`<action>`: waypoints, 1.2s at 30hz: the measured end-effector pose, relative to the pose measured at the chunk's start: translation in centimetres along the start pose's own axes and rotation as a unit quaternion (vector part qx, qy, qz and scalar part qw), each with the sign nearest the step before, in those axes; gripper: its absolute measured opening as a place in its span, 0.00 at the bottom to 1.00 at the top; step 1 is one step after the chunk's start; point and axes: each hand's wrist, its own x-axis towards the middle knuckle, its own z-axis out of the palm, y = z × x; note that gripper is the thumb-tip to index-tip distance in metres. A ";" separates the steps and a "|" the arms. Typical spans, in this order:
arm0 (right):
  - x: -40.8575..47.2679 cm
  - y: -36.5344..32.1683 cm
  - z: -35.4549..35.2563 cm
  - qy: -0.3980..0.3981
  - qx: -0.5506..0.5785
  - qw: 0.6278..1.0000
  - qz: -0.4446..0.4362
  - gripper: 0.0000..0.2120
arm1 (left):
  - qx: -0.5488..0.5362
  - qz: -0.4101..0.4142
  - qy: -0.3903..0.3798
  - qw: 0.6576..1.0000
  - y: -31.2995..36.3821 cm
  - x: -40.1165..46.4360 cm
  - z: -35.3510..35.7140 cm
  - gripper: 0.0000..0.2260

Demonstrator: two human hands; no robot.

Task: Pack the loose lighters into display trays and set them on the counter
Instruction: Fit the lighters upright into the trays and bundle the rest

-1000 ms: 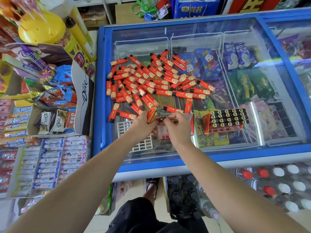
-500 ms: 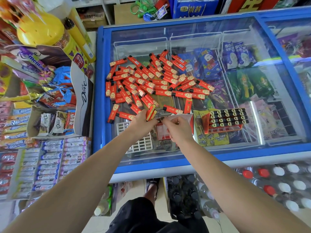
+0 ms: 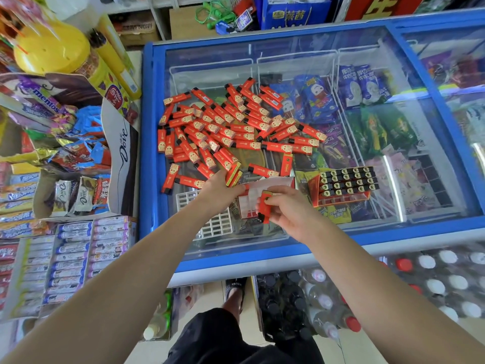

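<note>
The freezer lid [image 3: 301,243], a blue-framed glass top, serves as the counter here, and most of the work is left to do: a big heap of loose red lighters [image 3: 223,130] lies scattered across the far left part of the glass, while only one filled display tray [image 3: 343,186] stands on the lid toward its near right, its rows of black lighter tops facing up. Near the lid's front edge, between the heap and the filled tray, a second red-and-white display tray [image 3: 265,197] is in hand and looks barely started. The left hand [image 3: 217,193] is closed around a small bundle of lighters [image 3: 234,174] with yellow edges showing, and appears to steady the tray's left side. The right hand [image 3: 288,208] pinches a single red lighter [image 3: 264,207] between thumb and fingers at the tray's front. A white plastic grid insert [image 3: 207,222] lies flat on the lid under the left wrist. Left of the freezer, candy boxes read "Dove" [image 3: 123,151] and "mentos" [image 3: 46,99]; the lighters' print is too small to read.
</note>
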 end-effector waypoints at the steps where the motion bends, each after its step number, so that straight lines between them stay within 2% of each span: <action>1: -0.1 0.0 -0.1 0.000 0.003 1.000 0.003 0.15 | -0.003 -0.001 -0.002 1.000 0.0 0.0 0.0 0.09; 4: -0.3 0.3 -0.2 0.020 -0.056 0.998 -0.007 0.13 | 0.003 -0.008 -0.004 1.000 -0.1 0.1 0.0 0.10; 7: -0.2 0.6 -0.4 0.043 -0.194 0.977 -0.074 0.10 | 0.013 -0.014 -0.008 1.000 -0.2 0.4 -0.1 0.12; 10: 0.1 0.5 -0.7 0.050 -0.404 0.901 -0.152 0.13 | 0.006 -0.016 -0.016 1.000 -0.4 0.6 -0.1 0.12; 12: 0.0 0.4 -0.6 0.054 -0.457 0.867 -0.191 0.13 | 0.006 -0.016 -0.019 1.000 -0.5 0.6 -0.1 0.12; 14: 0.1 0.5 -0.5 0.065 -0.470 0.851 -0.224 0.08 | 0.002 -0.014 -0.019 1.000 -0.6 0.6 -0.1 0.12; 17: 0.6 1.0 -0.2 0.084 -0.463 0.846 -0.251 0.05 | 0.006 -0.010 -0.018 1.000 -0.6 0.6 -0.1 0.14; 21: 1.0 1.3 0.7 0.082 -0.430 0.862 -0.254 0.10 | 0.013 0.002 -0.019 1.000 -0.6 0.6 -0.1 0.14; 28: 1.4 1.9 1.2 0.093 -0.417 0.853 -0.300 0.11 | 0.014 0.005 -0.013 1.000 -0.7 0.7 0.0 0.14; 36: 1.2 2.3 2.7 0.128 -0.328 0.896 -0.272 0.07 | 0.024 0.001 -0.011 1.000 -0.8 0.8 0.0 0.16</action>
